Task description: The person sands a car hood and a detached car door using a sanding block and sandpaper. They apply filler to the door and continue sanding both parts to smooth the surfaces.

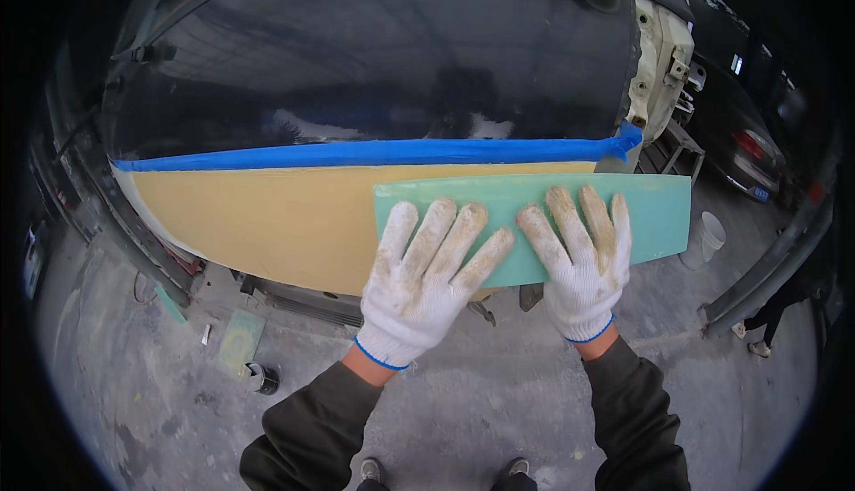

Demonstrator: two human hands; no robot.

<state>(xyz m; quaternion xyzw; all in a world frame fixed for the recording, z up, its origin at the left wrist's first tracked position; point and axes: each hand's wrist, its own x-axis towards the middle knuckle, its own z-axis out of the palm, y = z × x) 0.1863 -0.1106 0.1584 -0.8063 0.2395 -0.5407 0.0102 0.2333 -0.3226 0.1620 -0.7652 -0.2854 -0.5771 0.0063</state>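
A long, thin pale green sheet (657,215) lies against the right part of a tan, smooth-coated panel (240,215), its right end reaching past the panel. My left hand (417,282), in a white knit glove with tan smudges, rests on the sheet's left part with fingers spread. To its right, my gloved right hand (585,268) lies flat on the same sheet, fingers also stretched out. Both palms hang over the sheet's lower edge. Blue masking tape (356,154) runs along the panel's upper edge, below a large dark glossy vehicle surface (374,64).
Bare metal hinge parts (655,73) show at the upper right. On the floor are a white bucket (704,240), a dark tin (262,378) and a smeared greenish board (241,341). A dark car (744,148) stands at right. A person's legs (770,322) show at far right.
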